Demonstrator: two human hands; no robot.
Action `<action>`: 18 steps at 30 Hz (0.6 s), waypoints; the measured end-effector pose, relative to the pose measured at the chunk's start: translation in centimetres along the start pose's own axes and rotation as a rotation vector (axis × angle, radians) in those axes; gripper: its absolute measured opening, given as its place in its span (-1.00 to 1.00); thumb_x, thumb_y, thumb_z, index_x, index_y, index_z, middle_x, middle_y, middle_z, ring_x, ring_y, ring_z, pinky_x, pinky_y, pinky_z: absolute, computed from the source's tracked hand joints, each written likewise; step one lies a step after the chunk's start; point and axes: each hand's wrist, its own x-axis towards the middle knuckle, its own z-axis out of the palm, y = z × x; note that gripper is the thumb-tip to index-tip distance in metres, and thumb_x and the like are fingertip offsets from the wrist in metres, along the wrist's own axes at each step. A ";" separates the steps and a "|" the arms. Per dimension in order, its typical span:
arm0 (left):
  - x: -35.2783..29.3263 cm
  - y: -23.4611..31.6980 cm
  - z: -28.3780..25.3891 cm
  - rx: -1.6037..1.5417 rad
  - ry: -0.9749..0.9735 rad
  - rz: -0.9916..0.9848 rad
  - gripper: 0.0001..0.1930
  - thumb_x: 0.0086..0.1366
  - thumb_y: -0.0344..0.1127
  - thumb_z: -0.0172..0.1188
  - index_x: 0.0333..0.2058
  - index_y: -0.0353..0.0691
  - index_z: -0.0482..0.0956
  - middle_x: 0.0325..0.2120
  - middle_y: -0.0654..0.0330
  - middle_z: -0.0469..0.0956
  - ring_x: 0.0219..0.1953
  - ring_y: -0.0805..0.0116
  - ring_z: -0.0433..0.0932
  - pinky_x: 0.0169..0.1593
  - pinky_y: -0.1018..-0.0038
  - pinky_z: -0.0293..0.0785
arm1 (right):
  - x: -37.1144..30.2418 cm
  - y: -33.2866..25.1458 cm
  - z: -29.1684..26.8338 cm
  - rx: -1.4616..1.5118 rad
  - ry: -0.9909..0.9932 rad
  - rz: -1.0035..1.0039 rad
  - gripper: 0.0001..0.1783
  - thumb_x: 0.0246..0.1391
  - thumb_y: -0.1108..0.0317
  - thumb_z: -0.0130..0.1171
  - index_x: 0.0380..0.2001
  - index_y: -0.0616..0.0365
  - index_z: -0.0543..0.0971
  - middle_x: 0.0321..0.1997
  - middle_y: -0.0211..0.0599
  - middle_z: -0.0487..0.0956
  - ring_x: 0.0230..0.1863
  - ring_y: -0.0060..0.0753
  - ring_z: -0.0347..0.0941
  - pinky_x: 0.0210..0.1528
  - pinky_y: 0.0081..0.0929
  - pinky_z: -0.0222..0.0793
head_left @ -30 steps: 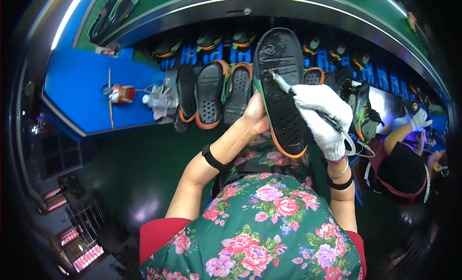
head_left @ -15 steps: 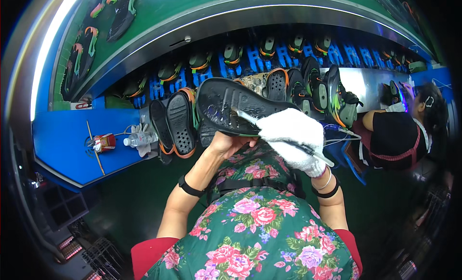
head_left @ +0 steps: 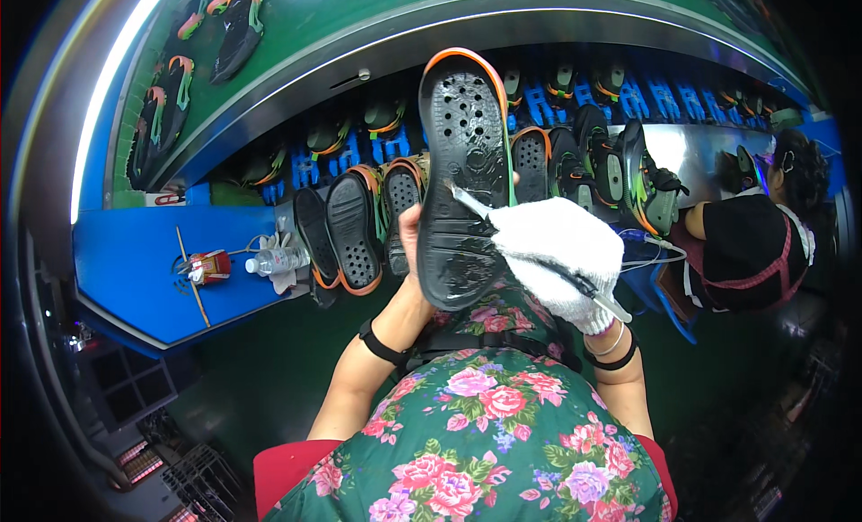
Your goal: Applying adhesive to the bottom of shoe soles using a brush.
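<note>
My left hand point(head_left: 411, 237) holds a black shoe sole point(head_left: 464, 172) with an orange rim upright, toe end up, its perforated face toward me. My right hand point(head_left: 561, 257), in a white knit glove, grips a thin brush point(head_left: 536, 254) whose tip touches the sole near its middle. The sole's face looks wet and shiny.
More black and orange soles point(head_left: 355, 230) lie in a row on the conveyor behind. A blue shelf point(head_left: 135, 262) at left carries a can point(head_left: 208, 266) and a plastic bottle point(head_left: 274, 260). Another person in black point(head_left: 741, 244) sits at right. Finished shoes point(head_left: 238, 28) rest on the green upper deck.
The sole has swung from lying sideways to standing upright again in my left hand. My gloved right hand with the brush stays against its face.
</note>
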 end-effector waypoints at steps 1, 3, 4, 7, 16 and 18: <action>0.2 -0.5 0.9 0.074 0.065 -0.012 0.11 0.16 0.43 0.22 0.48 -0.20 0.07 0.43 -0.18 0.12 0.41 -0.17 0.22 0.45 -0.10 0.15 | 0.3 -0.1 0.0 -0.001 0.021 -0.014 -0.77 -0.16 0.58 0.44 -0.33 0.14 0.77 -0.21 -0.21 0.76 -0.18 -0.20 0.71 -0.11 -0.36 0.62; 0.3 -1.1 0.7 0.017 0.070 -0.007 0.12 0.16 0.46 0.20 0.48 -0.19 0.07 0.44 -0.17 0.11 0.41 -0.16 0.23 0.45 -0.10 0.15 | 0.9 -0.2 0.1 -0.031 0.036 -0.044 -0.76 -0.16 0.57 0.44 -0.32 0.14 0.77 -0.21 -0.21 0.76 -0.17 -0.20 0.71 -0.11 -0.37 0.62; 0.3 -1.3 0.6 -0.041 0.073 -0.001 0.12 0.17 0.49 0.18 0.48 -0.19 0.07 0.45 -0.16 0.09 0.41 -0.14 0.24 0.44 -0.11 0.15 | 1.2 -0.3 0.1 -0.060 0.050 -0.074 -0.75 -0.15 0.57 0.45 -0.31 0.13 0.77 -0.20 -0.21 0.76 -0.17 -0.21 0.71 -0.11 -0.37 0.62; -0.6 -1.4 -0.1 0.057 0.208 -0.001 0.06 0.25 0.50 0.07 0.48 -0.16 0.08 0.45 -0.08 0.14 0.42 -0.10 0.24 0.45 -0.13 0.12 | 1.9 0.2 -0.1 -0.121 0.010 -0.104 -0.66 -0.08 0.55 0.40 -0.17 0.05 0.76 -0.08 -0.27 0.74 -0.08 -0.21 0.68 -0.01 -0.35 0.58; -2.6 -2.3 -4.1 0.033 0.094 -0.041 -0.16 0.36 0.33 0.12 0.39 -0.17 0.27 0.27 -0.02 0.45 0.26 0.02 0.50 0.35 -0.02 0.38 | 2.8 -0.2 1.0 -0.249 -0.097 -0.103 -0.61 0.12 0.48 0.22 0.05 0.10 0.69 0.15 -0.22 0.66 0.23 -0.14 0.52 0.26 -0.24 0.41; -2.7 -2.1 -4.0 0.195 0.151 -0.029 -0.14 0.36 0.34 0.10 0.40 -0.19 0.25 0.30 -0.03 0.41 0.28 0.00 0.46 0.37 -0.03 0.34 | 2.2 -0.1 1.6 -0.188 -0.135 -0.107 -0.61 0.11 0.49 0.25 0.04 0.06 0.71 0.13 -0.26 0.68 0.19 -0.17 0.56 0.25 -0.25 0.43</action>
